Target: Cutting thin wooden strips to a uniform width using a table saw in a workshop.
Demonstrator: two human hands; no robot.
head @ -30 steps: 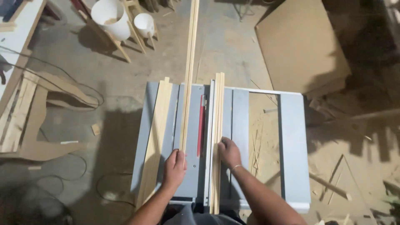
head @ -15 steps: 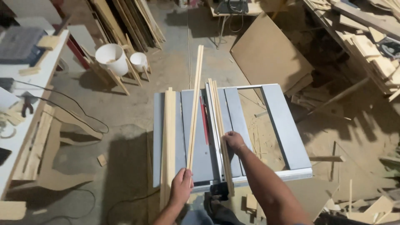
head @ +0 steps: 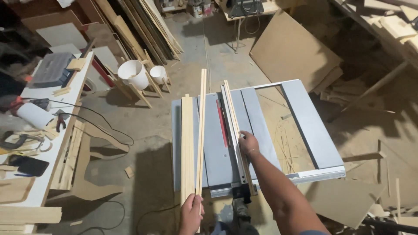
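I see the left hand (head: 191, 212) clenched around the near end of a thin strip (head: 200, 135). The strip runs straight away from me over the saw table (head: 261, 126), and its far end points up the floor toward the white buckets (head: 134, 74). Its long axis lies parallel to the red insert (head: 222, 129) and sits left of it, just beside the stack of strips (head: 187, 148) on the table's left edge. The right hand (head: 249, 141) rests on the bundle (head: 234, 126) along the fence (head: 237, 152), fingers curled over it; I cannot tell how firm the grip is. The bundle runs the same way as the strip, slightly angled left at its far end. The left hand is nearer me, off the table's near edge; the right reaches mid-table.
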